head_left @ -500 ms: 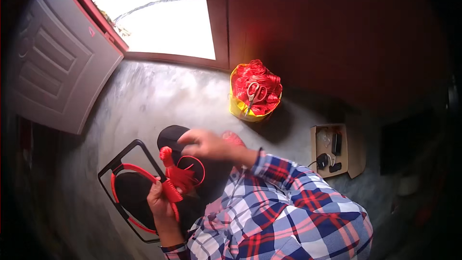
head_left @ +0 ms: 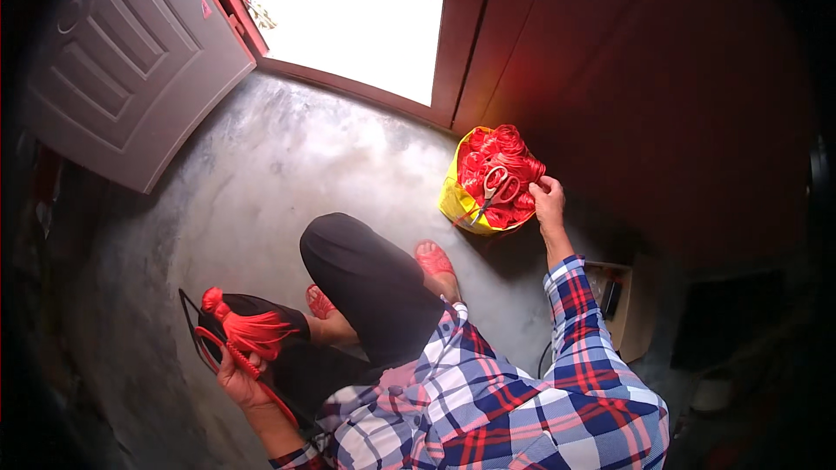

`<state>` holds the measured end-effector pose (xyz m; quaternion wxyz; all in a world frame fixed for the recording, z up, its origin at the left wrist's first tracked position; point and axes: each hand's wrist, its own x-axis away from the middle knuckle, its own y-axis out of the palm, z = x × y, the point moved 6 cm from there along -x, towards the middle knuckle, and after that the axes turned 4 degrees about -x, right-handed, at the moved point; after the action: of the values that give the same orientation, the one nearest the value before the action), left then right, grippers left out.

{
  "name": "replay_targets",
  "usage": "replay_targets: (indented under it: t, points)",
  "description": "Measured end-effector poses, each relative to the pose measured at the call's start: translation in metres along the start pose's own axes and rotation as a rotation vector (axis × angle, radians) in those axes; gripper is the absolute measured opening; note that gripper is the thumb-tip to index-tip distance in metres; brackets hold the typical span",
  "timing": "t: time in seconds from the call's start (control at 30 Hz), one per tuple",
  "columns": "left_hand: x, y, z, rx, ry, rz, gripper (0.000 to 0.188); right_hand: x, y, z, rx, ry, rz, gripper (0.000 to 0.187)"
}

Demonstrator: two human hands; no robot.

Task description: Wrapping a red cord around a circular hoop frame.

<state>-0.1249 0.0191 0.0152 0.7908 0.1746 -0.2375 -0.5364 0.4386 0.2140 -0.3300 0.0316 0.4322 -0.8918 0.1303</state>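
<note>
Looking down, my left hand point(head_left: 239, 379) is closed around a red tassel point(head_left: 248, 331) on its cord beside my knee, while my right hand point(head_left: 549, 196), fingers loosely curled, touches red thread bundles point(head_left: 501, 161) in the yellow bag point(head_left: 453, 200), beside scissors point(head_left: 492, 187), seemingly picking more thread.

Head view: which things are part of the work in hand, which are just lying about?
In hand:
- left hand gripping red tassel with cord
- right hand at yellow bag of red thread bundles
- orange-handled scissors atop the bundles

Lying about:
- grey panelled door
- small open cardboard box
</note>
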Motion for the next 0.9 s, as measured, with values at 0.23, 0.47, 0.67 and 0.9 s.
replay_targets:
  t: [0.23,0.47,0.67,0.9]
  points:
    - [0.010,-0.017,0.010,0.073,0.040,0.015,0.034,-0.002,0.016,0.088,-0.652,0.505,-0.297,0.036]
    - [0.006,-0.019,0.017,-0.003,0.057,0.051,0.033,0.030,0.021,0.066,-0.922,0.653,-0.456,0.068]
    - [0.013,-0.027,0.024,0.008,0.087,0.065,0.035,0.051,0.032,0.064,-1.341,0.867,-0.555,0.096]
    - [0.019,-0.037,0.028,-0.003,0.084,0.178,0.035,0.045,0.059,0.056,-1.264,0.468,-0.698,0.065]
